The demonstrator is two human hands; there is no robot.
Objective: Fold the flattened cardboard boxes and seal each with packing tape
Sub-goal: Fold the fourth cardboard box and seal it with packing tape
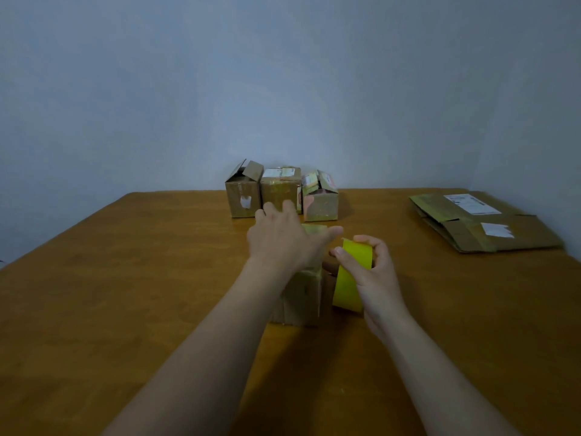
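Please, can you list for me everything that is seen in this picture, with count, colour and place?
table: one, brown wood, under everything
wall: one, pale grey-blue, behind the table
folded boxes: three, brown cardboard, in a row at the table's far edge
near box: one, brown cardboard, middle of the table
tape roll: one, yellow, just right of the near box
flattened cardboard: a pile, count unclear, brown with white labels, far right of the table
left hand: fingers spread, rests on the near box
right hand: grips the tape roll

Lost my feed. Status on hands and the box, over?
Left hand flat on box. Right hand grips yellow tape beside it. Flattened boxes off right, out of the way.
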